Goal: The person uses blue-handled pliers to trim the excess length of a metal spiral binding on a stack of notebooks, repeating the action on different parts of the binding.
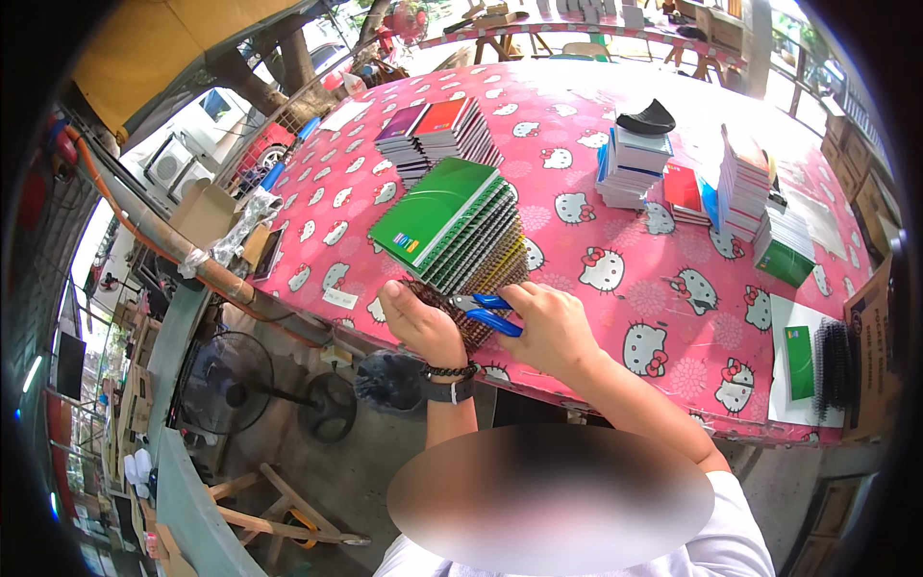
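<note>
A tall stack of spiral-bound notebooks [437, 207] with a green top cover stands at the near edge of the table, its coiled edges facing me. Lower in the stack the coils look yellowish and brown. My left hand [421, 322] rests against the stack's lower left side, its digits pointing up, partly hidden. In my right hand [553, 327] is a pair of cutting pliers [495, 317] with blue handles. Their metal jaws point left, at the coils low on the stack; whether they touch a wire I cannot tell.
The table [567, 365] has a pink cartoon-cat cover. Behind the green stack are purple and red notebooks [444, 117]. More book stacks [635, 159] stand to the right, with loose black coils [833, 370] beside a cardboard box [873, 337]. A floor fan [231, 389] stands below left.
</note>
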Tool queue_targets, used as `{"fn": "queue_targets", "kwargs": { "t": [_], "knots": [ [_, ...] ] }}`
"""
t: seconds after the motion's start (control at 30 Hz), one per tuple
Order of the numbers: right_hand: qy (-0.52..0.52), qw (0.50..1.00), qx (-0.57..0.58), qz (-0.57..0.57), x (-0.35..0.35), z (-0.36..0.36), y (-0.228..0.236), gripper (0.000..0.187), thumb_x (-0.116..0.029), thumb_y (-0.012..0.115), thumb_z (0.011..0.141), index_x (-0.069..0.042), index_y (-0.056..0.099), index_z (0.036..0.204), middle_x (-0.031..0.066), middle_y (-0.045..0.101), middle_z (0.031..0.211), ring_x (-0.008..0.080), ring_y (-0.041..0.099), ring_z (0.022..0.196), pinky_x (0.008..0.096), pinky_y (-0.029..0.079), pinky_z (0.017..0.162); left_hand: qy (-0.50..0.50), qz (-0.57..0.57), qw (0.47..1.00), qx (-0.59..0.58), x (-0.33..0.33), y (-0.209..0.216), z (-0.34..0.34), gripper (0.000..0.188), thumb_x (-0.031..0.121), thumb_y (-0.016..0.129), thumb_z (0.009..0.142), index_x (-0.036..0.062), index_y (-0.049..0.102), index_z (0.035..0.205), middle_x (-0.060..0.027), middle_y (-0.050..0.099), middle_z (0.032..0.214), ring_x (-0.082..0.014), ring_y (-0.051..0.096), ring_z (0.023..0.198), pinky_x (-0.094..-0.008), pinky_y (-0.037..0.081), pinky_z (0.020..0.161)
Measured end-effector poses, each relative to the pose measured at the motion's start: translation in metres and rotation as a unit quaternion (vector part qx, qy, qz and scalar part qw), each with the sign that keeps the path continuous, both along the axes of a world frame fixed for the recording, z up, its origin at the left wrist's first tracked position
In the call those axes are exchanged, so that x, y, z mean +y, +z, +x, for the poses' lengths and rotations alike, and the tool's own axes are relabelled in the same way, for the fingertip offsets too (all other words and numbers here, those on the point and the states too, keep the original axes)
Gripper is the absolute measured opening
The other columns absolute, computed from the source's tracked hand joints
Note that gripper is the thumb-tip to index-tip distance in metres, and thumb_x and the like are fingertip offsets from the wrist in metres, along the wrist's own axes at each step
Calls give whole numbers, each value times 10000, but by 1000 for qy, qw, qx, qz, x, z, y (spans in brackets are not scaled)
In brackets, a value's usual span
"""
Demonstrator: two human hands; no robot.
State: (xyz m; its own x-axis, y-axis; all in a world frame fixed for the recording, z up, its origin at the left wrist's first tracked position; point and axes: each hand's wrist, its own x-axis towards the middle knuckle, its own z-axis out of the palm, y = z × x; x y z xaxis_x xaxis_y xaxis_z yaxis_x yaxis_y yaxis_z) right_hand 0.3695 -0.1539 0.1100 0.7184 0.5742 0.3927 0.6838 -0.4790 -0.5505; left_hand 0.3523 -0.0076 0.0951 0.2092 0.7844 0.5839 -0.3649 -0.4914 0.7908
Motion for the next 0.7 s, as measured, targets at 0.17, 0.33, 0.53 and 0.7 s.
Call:
{"fn": "queue_targets", "kwargs": {
  "t": [0.17, 0.33, 0.53, 0.7],
  "knots": [
    [-4, 998, -41, 42, -9, 0, -4, 378, -203, 720, 632, -43, 556, 932, 108, 581, 823, 288, 586, 833, 413, 488, 733, 8, 7, 1000, 5, 0, 3, -2, 479, 379, 330, 1013, 4, 362, 718, -42, 339, 646, -158, 312, 624, -322, 315, 583],
    [-10, 987, -143, 73, -3, 3, -11, 385, -204, 717, 632, -50, 552, 943, 109, 579, 816, 294, 594, 807, 429, 493, 701, 10, 9, 1000, -5, -5, 8, 0, 484, 387, 336, 1011, 0, 380, 723, -41, 363, 653, -155, 328, 625, -315, 326, 586],
    [26, 999, 19, -9, -1, 5, -10, 363, -202, 704, 637, -45, 548, 925, 118, 581, 811, 307, 597, 781, 438, 497, 686, -4, 5, 1000, 27, 1, 8, -3, 488, 393, 337, 1009, 1, 398, 725, -37, 393, 654, -148, 359, 628, -310, 335, 586],
    [18, 998, -43, 31, 0, 5, -16, 415, -204, 703, 639, -47, 551, 992, 114, 577, 873, 296, 577, 872, 418, 471, 748, -78, -90, 993, 14, 3, 16, -10, 475, 397, 365, 999, 4, 411, 736, -30, 410, 679, -143, 372, 645, -311, 337, 592]
  ]
}}
